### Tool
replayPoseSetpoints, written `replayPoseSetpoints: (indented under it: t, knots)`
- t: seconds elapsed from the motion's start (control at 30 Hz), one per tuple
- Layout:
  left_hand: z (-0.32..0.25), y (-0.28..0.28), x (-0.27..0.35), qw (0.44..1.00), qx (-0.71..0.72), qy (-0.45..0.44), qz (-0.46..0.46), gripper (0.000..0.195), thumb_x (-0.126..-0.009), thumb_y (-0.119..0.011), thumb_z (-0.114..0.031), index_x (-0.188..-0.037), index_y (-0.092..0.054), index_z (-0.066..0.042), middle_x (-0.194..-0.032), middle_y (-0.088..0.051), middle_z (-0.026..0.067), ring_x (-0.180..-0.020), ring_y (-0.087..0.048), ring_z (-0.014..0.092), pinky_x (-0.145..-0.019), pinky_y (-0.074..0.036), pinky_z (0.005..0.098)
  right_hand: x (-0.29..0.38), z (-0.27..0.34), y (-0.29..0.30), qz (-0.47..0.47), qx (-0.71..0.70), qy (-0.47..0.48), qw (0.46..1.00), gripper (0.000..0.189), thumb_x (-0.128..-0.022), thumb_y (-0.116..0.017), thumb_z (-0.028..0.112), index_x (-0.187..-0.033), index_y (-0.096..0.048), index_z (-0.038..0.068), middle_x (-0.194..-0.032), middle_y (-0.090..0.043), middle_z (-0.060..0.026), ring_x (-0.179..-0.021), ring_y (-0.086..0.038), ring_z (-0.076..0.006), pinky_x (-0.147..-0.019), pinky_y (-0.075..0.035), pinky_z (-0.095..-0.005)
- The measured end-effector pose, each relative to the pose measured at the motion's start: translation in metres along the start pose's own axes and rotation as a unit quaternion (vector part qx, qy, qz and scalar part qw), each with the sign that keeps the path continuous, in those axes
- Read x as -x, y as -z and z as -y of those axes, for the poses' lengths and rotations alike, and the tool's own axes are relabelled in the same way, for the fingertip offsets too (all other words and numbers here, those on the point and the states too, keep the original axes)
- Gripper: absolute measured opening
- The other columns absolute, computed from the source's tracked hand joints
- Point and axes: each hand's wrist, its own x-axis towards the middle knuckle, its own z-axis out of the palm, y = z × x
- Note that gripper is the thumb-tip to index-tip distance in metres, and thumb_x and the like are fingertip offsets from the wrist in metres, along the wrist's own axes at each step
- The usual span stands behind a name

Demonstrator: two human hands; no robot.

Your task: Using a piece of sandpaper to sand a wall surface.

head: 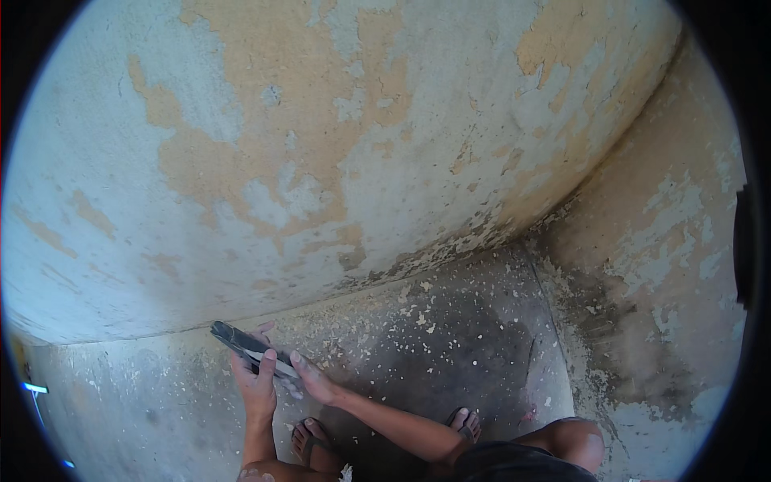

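My left hand point(256, 378) grips a dark, flat, elongated block point(241, 341) from the side, thumb on top and fingers beneath. It looks like a sanding block wrapped in dark sheet, but its exact kind cannot be told. A pale strip runs along its near half. My right hand point(313, 381) holds the nearer end, the thumb on its edge and dusty fingers partly hidden under it. The block is tilted over the floor, close to the foot of the peeling wall point(289, 150). Pale paint has flaked off this wall in patches, baring a yellowish layer.
A second stained wall point(650, 289) meets the first at a corner on the right. Paint flakes point(424, 319) litter the concrete floor point(415, 373). My feet in flip-flops point(312, 440) and my bent knee point(566, 443) are at the bottom.
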Motion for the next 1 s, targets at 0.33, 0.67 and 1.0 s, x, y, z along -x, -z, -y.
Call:
replayPoseSetpoints:
  t: [0.33, 0.67, 1.0]
  knots:
    - [0.004, -0.017, 0.007, 1.000, -0.014, 0.025, 0.005, 0.028, -0.089, -0.066, -0.008, -0.105, -0.043, -0.008, -0.093, -0.048, 0.0058, -0.102, -0.053, 0.025, -0.103, -0.040, 0.0434, 0.010, 0.005, 0.001, -0.036, 0.228, 0.063, 0.971, 0.050, -0.103, -0.053, 0.042, -0.135, -0.043, 0.006, -0.112, -0.057, -0.0077, -0.090, -0.058, -0.0184, -0.080, -0.049, -0.0348]
    - [0.016, -0.013, 0.003, 0.998, 0.050, 0.038, 0.006, 0.035, -0.088, -0.049, 0.005, -0.119, -0.037, -0.006, -0.106, -0.049, 0.0100, -0.119, -0.049, 0.027, -0.115, -0.030, 0.0508, 0.005, 0.025, 0.007, -0.046, 0.329, 0.192, 0.923, 0.058, -0.096, -0.066, 0.036, -0.138, -0.044, 0.003, -0.104, -0.062, -0.0145, -0.096, -0.061, -0.0216, -0.089, -0.049, -0.0358]
    - [0.016, -0.024, 0.001, 0.997, -0.020, 0.066, 0.034, 0.030, -0.085, -0.047, 0.000, -0.114, -0.043, -0.006, -0.115, -0.048, 0.0095, -0.128, -0.046, 0.027, -0.114, -0.028, 0.0425, 0.010, 0.012, 0.014, -0.077, 0.336, 0.174, 0.922, 0.053, -0.100, -0.057, 0.040, -0.136, -0.045, 0.003, -0.104, -0.061, -0.0140, -0.089, -0.058, -0.0196, -0.080, -0.048, -0.0361]
